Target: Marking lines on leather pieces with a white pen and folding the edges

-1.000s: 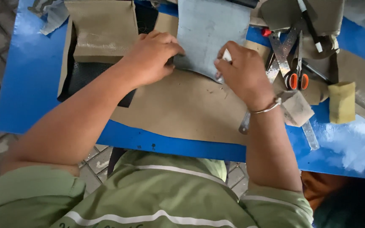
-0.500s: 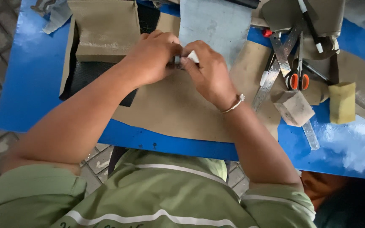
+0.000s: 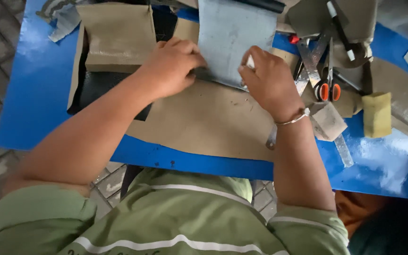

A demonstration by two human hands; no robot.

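Half a second ago the two hands met at the lower left corner of the grey sheet (image 3: 234, 40); now the right hand (image 3: 270, 82) has slid rightward along that lower edge, while the left hand (image 3: 173, 66) has stayed near the corner.

The grey sheet lies in the upper middle of the frame, its long axis running up and away from the person, its lower edge tilted slightly down to the right. That edge runs between the two hands, so each hand sits at one end of it. The left hand is curled shut over the left end of the edge, its fingers (image 3: 192, 52) pressing a small dark piece there; what that piece is cannot be told. The right hand pinches the right end of the edge, and something small and pale shows between its fingertips. The sheet looks flat, thin and dull blue-grey, faintly speckled.

Beneath it is a broad tan sheet (image 3: 204, 120), spread over the blue surface (image 3: 34, 89). At the upper left a folded tan piece (image 3: 114, 38) rests on a black sheet (image 3: 95, 89). To the right lie orange-handled scissors (image 3: 329, 78), a metal ruler (image 3: 310, 56), and a yellow sponge block (image 3: 376, 113). A thin bracelet (image 3: 293, 120) circles the right wrist.
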